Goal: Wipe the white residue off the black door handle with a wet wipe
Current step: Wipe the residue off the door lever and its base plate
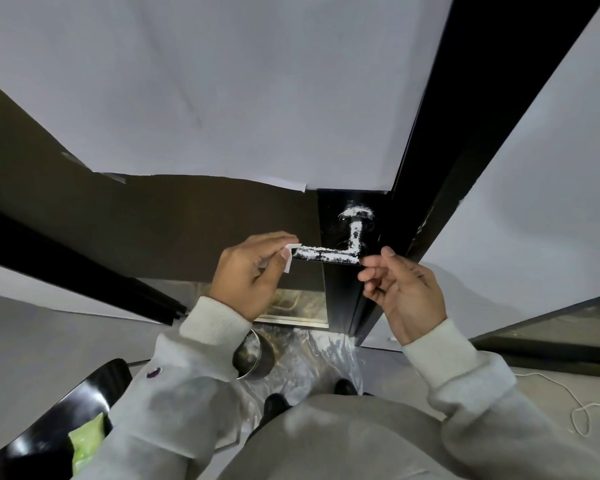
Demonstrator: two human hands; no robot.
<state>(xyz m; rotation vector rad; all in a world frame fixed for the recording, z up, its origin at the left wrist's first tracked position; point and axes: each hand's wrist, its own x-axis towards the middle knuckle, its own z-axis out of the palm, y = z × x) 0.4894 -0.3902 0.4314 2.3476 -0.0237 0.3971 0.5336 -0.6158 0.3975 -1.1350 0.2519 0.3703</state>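
- Pinching a small white wet wipe [289, 255] between thumb and fingers [274, 239], the left hand [248, 275] holds it against the free end of the black door handle [326, 255].
- White residue [329, 254] coats the handle's horizontal bar from just beside those fingers across to the bend, then runs up the neck to the round base on the black door plate [329, 216].
- At the bar's other end, the right hand [404, 289] has its fingertips [369, 262] drawn together by the corner of the handle; whether they touch it or grip anything cannot be told.
- Both wrists wear the cuffs of a light grey sweatshirt [187, 386].
- Below the hands, a clear plastic sheet [312, 355] lies on the floor, with a round metal container [253, 358] on it under the left wrist and two dark shoes [276, 403] nearer the body.
- White paper [222, 98] covers the door above the fingers.
- A white cord [575, 407] lies coiled on the floor to the right.
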